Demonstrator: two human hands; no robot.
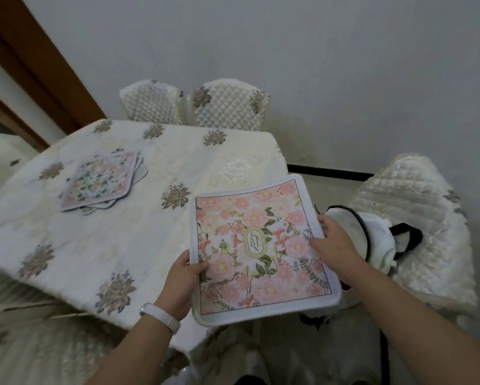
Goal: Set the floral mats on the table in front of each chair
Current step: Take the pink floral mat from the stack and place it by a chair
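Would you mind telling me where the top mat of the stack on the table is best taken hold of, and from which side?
Take the top mat by its near right corner, coming from the right over the bare tablecloth. The stack is fanned, so that corner overhangs the mats beneath and probably lifts off alone. Both hands, left and right, now hold the pink mat.

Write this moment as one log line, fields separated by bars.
left hand + right hand: holding pink floral square mat | position: over table corner, not laid | stack of floral mats: on quilted tablecloth
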